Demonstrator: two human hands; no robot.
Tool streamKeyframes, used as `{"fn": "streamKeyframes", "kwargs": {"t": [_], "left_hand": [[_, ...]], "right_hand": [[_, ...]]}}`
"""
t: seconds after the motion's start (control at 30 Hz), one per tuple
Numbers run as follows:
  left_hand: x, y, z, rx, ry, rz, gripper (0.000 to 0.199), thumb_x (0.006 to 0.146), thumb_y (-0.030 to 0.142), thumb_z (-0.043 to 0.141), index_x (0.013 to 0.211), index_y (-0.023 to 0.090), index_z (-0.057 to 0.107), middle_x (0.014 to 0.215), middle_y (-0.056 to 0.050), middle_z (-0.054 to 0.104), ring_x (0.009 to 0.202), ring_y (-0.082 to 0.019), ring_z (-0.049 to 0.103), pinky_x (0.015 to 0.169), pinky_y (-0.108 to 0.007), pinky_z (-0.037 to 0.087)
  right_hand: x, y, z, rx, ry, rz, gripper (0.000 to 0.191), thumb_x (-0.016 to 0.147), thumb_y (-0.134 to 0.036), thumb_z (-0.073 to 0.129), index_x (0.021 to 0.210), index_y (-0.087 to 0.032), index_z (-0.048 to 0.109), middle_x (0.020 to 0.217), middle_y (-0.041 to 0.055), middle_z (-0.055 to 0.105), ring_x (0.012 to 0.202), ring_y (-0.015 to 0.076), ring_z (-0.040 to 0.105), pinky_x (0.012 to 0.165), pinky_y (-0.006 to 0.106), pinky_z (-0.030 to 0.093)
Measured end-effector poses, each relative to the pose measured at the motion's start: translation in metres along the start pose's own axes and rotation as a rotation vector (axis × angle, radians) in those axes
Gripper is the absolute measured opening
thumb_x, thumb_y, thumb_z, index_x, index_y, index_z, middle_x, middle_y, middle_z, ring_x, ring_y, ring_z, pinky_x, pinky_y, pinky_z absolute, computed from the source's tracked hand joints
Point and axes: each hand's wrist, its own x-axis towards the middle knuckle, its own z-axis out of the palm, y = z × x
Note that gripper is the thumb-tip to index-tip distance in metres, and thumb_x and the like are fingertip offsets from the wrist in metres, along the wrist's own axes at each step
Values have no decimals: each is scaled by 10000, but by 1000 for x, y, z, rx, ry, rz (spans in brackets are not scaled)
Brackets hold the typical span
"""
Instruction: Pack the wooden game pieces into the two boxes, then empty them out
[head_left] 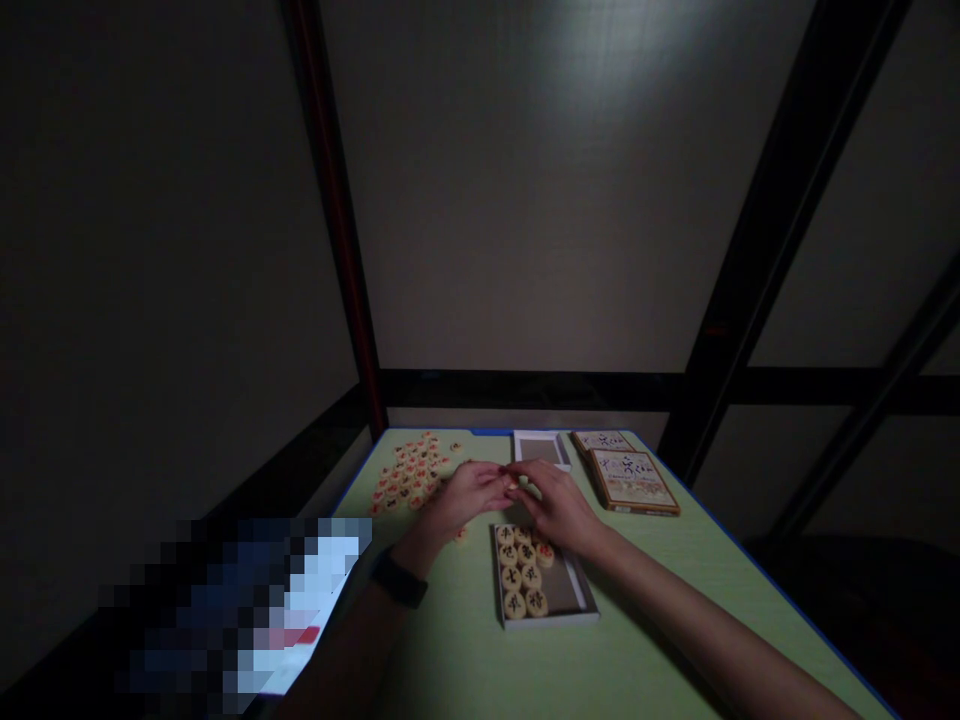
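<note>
Where the hands meet, head view: the left hand [472,490] and right hand [559,500] are together at the fingertips; the right pinches a small disc [514,484], while the left's hold on it cannot be told.
Open box [562,590]: on the green table [457,650], nearer the wearer than the hands, with round pieces along its left side.
Writing on pieces: black characters, one at the lower right appearing to read 将, and one red character [545,551].
Loose pieces [409,475]: spread beyond and left of the left hand, marked in red and black.
Empty tray [541,450]: beyond the hands.
Patterned boxes [634,480]: two, at the right, with dark brushlike characters; smaller lettering is too blurred to read.
Wristband [400,578]: dark, on the left wrist.
</note>
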Motion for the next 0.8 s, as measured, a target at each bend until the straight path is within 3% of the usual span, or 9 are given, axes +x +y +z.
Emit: {"fn": "streamKeyframes", "kwargs": {"t": [0.23,0.4,0.5,0.6,0.8], "left_hand": [[-2,2,4,37,11,30,552,628,402,865,1062,119,673,903,-96,731,863,-204,706,847,-354,561],[-3,7,2,90,11,21,534,725,392,806,1165,141,639,1039,-132,725,902,-208,707,835,-347,569],[0,6,1,214,66,77,429,774,385,757,1120,150,661,1090,-132,721,944,-211,695,807,-312,564],[4,-3,2,354,32,146,331,782,369,734,1017,139,693,1049,-120,737,969,-216,684,850,-311,540],[11,-28,5,529,-76,211,287,832,392,647,964,143,700,990,-97,747,936,-210,685,856,-311,529]], "right_hand": [[2,-11,-2,-220,-57,-32,223,911,-133,490,1114,-161,578,1009,128,659,930,245,587,815,379,494],[0,-13,-30,-208,-181,4,238,907,-140,511,1141,-157,549,976,110,647,926,231,568,820,355,471],[-17,-17,-53,-118,-290,84,186,902,-171,544,1087,-179,563,963,83,628,902,203,574,789,309,470],[-40,-25,-65,-70,-413,124,194,901,-168,544,1091,-191,576,981,76,616,907,188,586,793,286,470],[-58,-35,-56,-246,-476,57,166,886,-121,514,1020,-155,606,873,81,630,811,192,548,719,282,430]]}}
